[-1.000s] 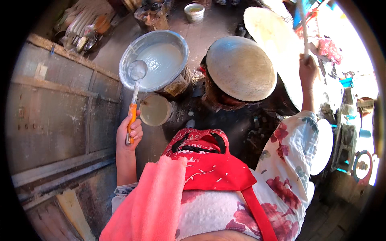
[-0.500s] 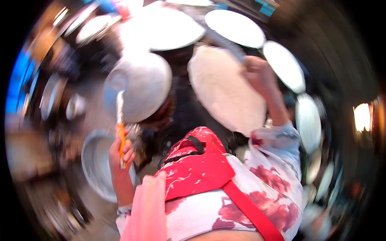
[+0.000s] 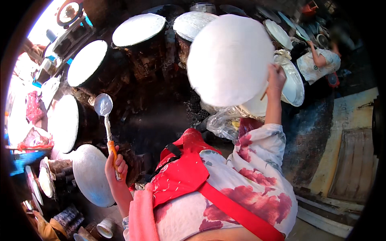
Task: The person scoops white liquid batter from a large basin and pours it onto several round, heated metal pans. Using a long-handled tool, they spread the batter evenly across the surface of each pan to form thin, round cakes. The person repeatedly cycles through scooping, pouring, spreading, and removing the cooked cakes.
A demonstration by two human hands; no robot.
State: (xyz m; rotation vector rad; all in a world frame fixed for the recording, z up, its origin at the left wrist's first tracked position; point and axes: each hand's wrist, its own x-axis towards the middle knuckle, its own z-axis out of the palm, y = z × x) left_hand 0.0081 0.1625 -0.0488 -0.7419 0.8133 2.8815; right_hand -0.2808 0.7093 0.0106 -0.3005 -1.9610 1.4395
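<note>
My left hand is closed around the orange handle of a ladle, whose round bowl has white residue in it. Raised at the right, my right hand is closed on a thin stick; only its brown end shows below the fist. A large, thin, round white sheet spreads out left of that hand, its edge against the fingers. How the sheet is held up cannot be made out. Below it, a pale round surface is partly covered.
White-topped round drums curve around me, among them a far one, left ones and a near-left disc. Clear plastic bunches below the sheet. Another person works at the far right; a wooden panel stands right.
My view has swung right. My right hand remains raised, and the sheet beside it now appears broad and round instead of narrow. The ladle stays in my left hand.
</note>
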